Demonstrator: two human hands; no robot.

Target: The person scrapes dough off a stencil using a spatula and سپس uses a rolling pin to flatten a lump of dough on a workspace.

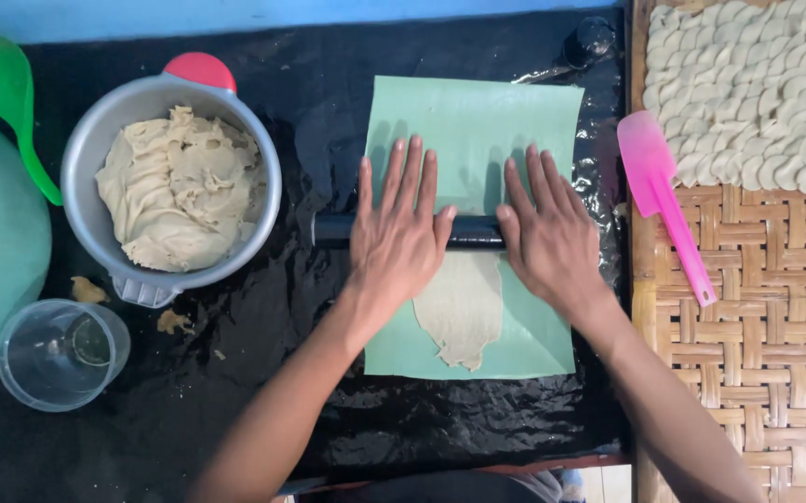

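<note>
Black rolling pin on flattened dough, under left hand and right hand, grip open, palms flat.

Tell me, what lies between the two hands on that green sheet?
In the head view, between the left hand and right hand shows the black rolling pin, with flattened dough below it.

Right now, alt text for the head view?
Left hand and right hand press flat on a dark rolling pin over thin dough on a green sheet. A metal bowl of dough sits left.
</note>
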